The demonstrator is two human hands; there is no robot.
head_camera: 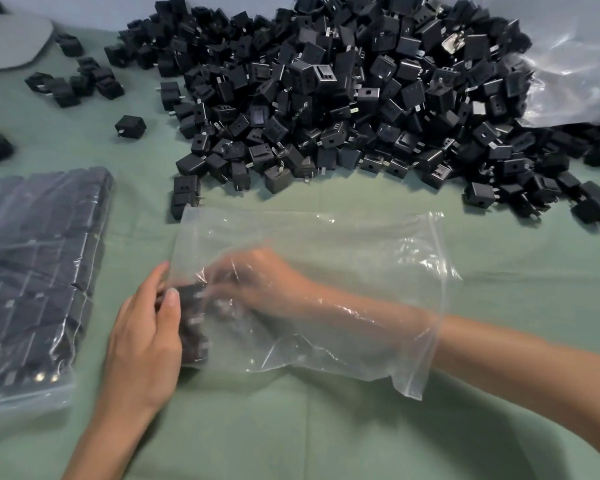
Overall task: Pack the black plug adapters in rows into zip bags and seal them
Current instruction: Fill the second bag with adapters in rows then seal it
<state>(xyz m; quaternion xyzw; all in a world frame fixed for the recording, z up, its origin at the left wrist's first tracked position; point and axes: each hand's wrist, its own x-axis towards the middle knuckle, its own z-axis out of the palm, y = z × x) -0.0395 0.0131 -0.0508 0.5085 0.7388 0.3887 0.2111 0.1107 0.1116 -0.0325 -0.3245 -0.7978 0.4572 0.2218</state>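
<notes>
Fingers of the left hand (142, 337) pinch, through plastic, a row of adapters (194, 320) running near-to-far at the closed end of the zip bag (361, 258). Inside, the right hand (257, 282) bends its fingers onto that row, grip too blurred to tell. The bag lies crosswise, mouth rightward. Beyond the fingers, adapter pile (343, 98); leftward, filled bag (35, 271).

The left hand (146, 327) lies back up, thumb and curved fingers pinching the end of the zip bag (361, 258). The right hand (257, 278) sits just beside that grip, forearm outstretched, fingers curled and blurred.
</notes>
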